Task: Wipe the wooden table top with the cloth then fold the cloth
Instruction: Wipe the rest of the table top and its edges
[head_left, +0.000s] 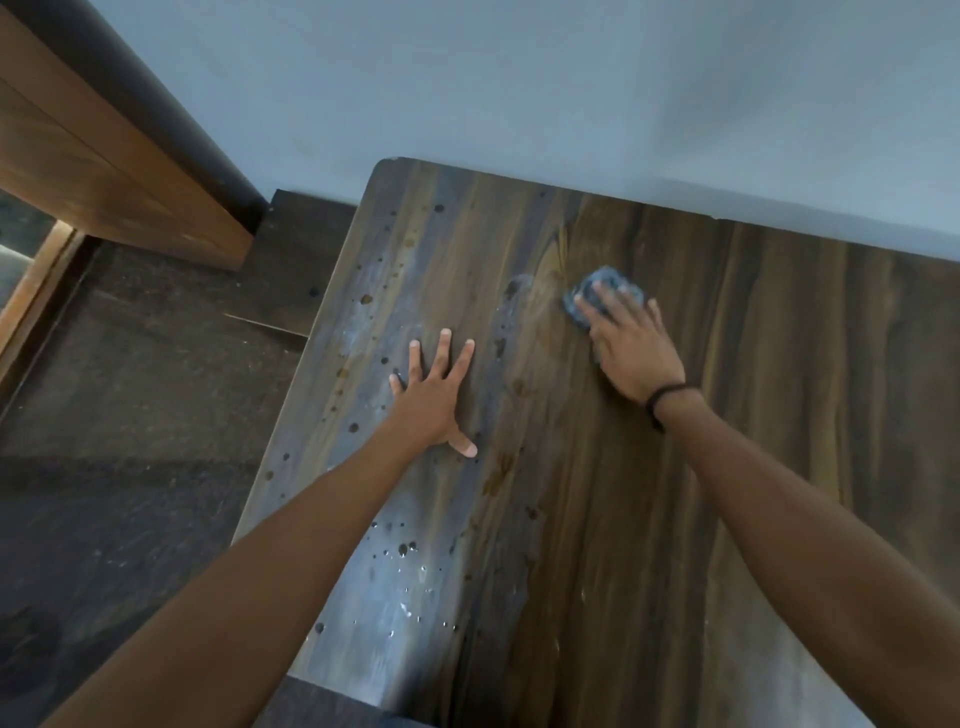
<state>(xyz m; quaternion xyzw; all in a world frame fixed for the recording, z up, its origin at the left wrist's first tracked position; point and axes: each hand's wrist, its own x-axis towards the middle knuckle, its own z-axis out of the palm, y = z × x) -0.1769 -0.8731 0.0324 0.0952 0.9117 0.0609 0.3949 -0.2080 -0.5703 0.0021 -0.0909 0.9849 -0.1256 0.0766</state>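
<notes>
The dark wooden table top (753, 415) fills the right and middle of the head view, with water drops and pale smears along its left side. A bunched blue-grey cloth (613, 283) lies on the table toward the far edge. My right hand (631, 345) presses down on the cloth with straight fingers, covering most of it; a dark band circles that wrist. My left hand (434, 392) lies flat on the wet wood to the left of it, fingers spread, holding nothing.
A pale wall (519, 78) runs along the table's far edge. A brown wooden cabinet (104, 171) stands at the left over a dark floor (130, 415). The table's left edge runs diagonally from the far corner down toward me.
</notes>
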